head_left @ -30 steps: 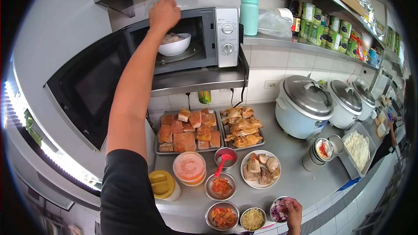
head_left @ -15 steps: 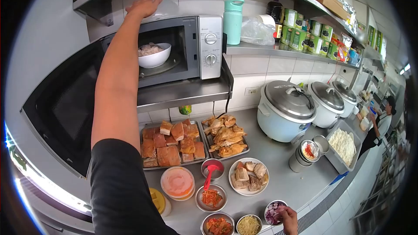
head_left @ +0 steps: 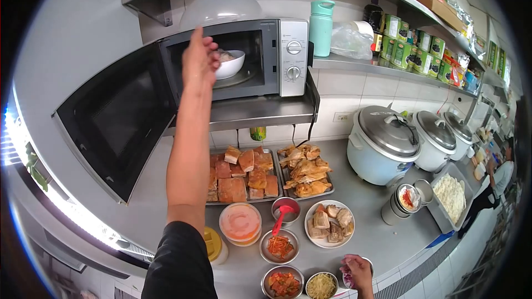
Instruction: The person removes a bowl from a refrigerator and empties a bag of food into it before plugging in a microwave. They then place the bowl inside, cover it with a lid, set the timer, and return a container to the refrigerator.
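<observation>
My left hand (head_left: 200, 58) is in front of the open microwave (head_left: 293, 72), fingers apart and holding nothing. Behind it, a white bowl (head_left: 231, 66) with pale pieces of food sits on the glass turntable, partly hidden by the hand. On top of the microwave rests a translucent dome cover (head_left: 224, 8). At the lower right, my right hand (head_left: 359, 271) is over a metal cup (head_left: 370, 266) of chopped red onion (head_left: 347, 277). Its fingers are bent together, with purple bits at the fingertips; the hand covers much of the cup.
Trays of browned meat slabs (head_left: 244, 180) and chicken (head_left: 305, 171) lie below the microwave. Nearby stand a plate of meat chunks (head_left: 330, 224), a lidded tub (head_left: 240, 222) and bowls of shredded vegetables (head_left: 280, 248). Rice cookers (head_left: 383, 141) line the wall. The microwave door (head_left: 116, 122) swings out left.
My left hand has come off the dome cover and dropped down in front of the microwave opening. My right hand has shifted to the left side of the onion cup. The view has turned left.
</observation>
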